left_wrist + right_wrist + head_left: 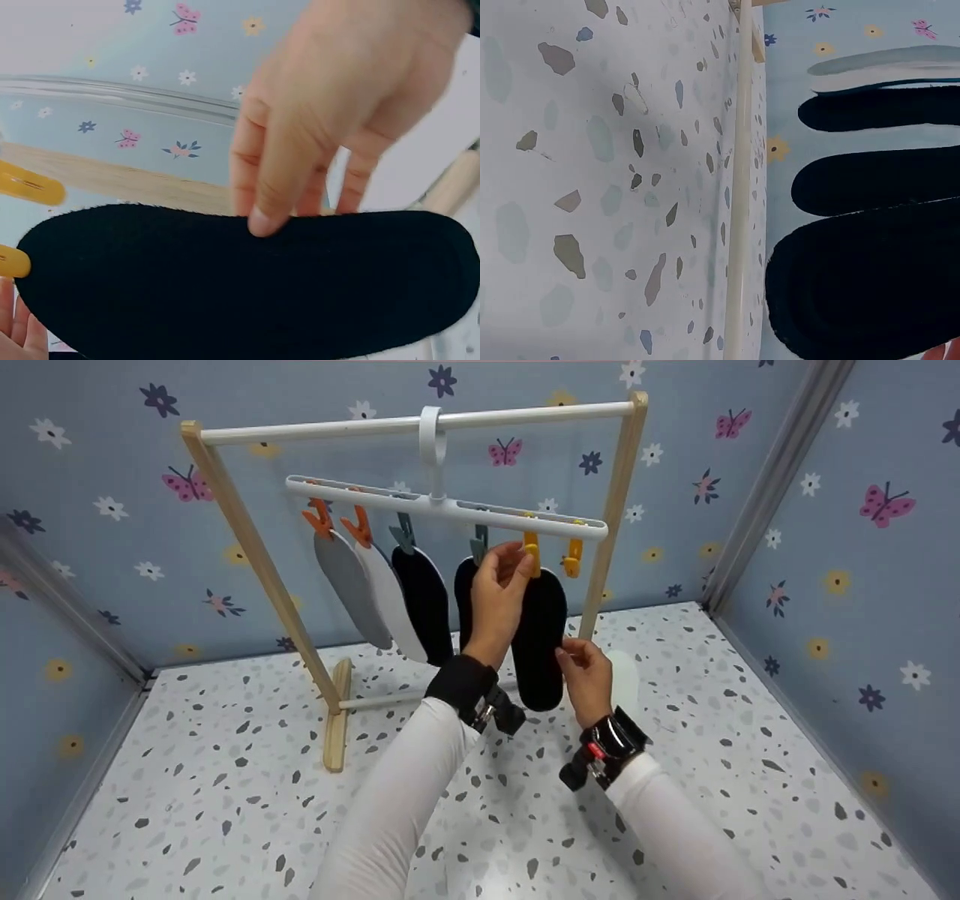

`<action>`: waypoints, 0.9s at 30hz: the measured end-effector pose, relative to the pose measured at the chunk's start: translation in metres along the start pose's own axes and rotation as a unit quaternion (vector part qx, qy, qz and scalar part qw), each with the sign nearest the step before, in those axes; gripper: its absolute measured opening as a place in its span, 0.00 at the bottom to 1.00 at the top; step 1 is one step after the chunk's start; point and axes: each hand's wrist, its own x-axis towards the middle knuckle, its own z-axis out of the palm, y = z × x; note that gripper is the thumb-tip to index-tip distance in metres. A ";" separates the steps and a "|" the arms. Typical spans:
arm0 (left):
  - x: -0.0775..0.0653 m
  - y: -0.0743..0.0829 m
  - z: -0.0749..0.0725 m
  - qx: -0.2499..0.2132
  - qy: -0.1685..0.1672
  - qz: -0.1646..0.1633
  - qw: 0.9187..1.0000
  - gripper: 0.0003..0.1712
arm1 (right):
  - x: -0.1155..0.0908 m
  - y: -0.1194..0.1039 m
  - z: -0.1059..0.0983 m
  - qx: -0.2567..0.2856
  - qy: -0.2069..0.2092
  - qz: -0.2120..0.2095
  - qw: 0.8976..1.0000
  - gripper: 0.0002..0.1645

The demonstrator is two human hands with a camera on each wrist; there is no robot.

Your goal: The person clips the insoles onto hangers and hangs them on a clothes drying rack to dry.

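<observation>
A black insole [538,641] hangs lengthwise below a yellow clothespin [532,556] on the white hanger [521,519]. My left hand [496,600] is up at this clothespin, its thumb and curled fingertips pinching it; the exact contact is partly hidden. Lower down, my right hand [587,679] pinches the insole's right edge about midway. In the left wrist view the right hand's thumb [264,221] lies on the insole's black face [225,277], with the fingers behind it. The right wrist view shows the insole's lower end [832,292] and only a bit of fingers [951,351].
A grey insole [349,585], a white insole [386,600] and black insoles [422,600] hang to the left from orange and grey-green clothespins. Another yellow clothespin [573,559] hangs at the right with nothing in it. A wooden-legged rack [262,562] carries the hanger. A pale insole-like piece [624,679] is behind my right hand.
</observation>
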 end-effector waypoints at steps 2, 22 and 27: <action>-0.003 -0.001 -0.002 0.010 0.001 0.009 1.000 0.21 | 0.000 0.000 0.000 -0.001 0.000 0.002 1.000 0.09; -0.041 0.006 -0.027 -0.022 0.021 0.015 0.999 0.18 | -0.004 0.014 -0.013 -0.014 0.002 -0.024 1.000 0.12; -0.047 -0.002 -0.032 -0.008 0.025 0.002 1.000 0.17 | -0.004 0.019 -0.021 -0.034 0.019 -0.003 0.999 0.11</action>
